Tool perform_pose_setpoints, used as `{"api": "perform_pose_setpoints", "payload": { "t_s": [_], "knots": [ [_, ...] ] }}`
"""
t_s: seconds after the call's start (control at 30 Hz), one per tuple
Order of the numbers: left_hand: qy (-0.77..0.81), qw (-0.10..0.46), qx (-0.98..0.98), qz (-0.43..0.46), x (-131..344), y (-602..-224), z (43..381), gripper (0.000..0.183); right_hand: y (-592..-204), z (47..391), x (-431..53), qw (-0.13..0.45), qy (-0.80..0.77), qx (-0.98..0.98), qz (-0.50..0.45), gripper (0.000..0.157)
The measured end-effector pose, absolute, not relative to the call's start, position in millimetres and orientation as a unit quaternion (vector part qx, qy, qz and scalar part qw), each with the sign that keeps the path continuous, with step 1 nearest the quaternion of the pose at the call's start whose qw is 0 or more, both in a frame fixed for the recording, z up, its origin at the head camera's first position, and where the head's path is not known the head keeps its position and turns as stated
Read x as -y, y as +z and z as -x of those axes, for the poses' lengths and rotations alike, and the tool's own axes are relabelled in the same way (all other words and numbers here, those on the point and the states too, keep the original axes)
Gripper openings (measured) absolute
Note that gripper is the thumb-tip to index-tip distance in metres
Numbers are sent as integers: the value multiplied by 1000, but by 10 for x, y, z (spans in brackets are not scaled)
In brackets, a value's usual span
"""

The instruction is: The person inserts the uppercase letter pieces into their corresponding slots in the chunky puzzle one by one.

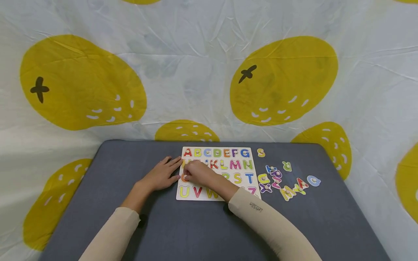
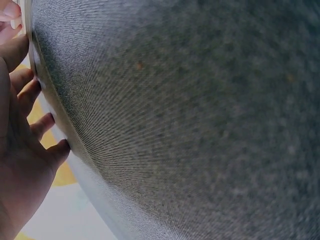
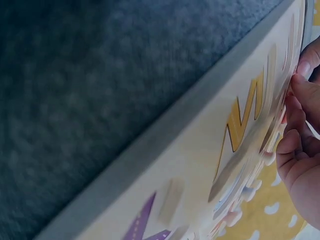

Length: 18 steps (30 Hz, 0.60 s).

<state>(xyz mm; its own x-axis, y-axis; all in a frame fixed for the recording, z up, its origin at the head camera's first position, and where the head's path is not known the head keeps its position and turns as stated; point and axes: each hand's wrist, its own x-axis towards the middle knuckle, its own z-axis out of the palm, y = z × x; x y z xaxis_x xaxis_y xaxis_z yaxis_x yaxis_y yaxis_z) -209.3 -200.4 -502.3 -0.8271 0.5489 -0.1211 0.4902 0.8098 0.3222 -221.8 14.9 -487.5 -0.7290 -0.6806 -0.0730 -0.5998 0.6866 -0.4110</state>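
A white alphabet puzzle board (image 1: 212,198) lies on the dark table, with coloured letters in rows and small knobs on the pieces of the upper rows. My left hand (image 1: 162,174) lies along the board's left edge, fingers spread and fairly straight. In the left wrist view, that hand's fingertips (image 2: 62,145) rest on the table. My right hand (image 1: 200,173) reaches across the board, with curled fingers pinching a letter puzzle piece at the left end of the middle rows. The fingers largely hide that piece. In the right wrist view, thumb and finger (image 3: 305,90) meet low over the board.
Right of the board, several loose letter pieces lie scattered, among them an orange S (image 1: 261,152), a green R (image 1: 286,166), a yellow M or W (image 1: 287,193) and a blue round letter (image 1: 314,181). A fruit-patterned cloth (image 1: 196,72) hangs behind the table (image 1: 183,228).
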Motion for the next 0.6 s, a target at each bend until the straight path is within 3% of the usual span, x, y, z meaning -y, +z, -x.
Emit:
{"api": "perform_pose_setpoints", "payload": {
  "t_s": [0.6],
  "knots": [
    [139,111,-948,-264,1988,-5028,2104,69,-4720,2253,-553,101,-251,-909,317,10]
  ]
}}
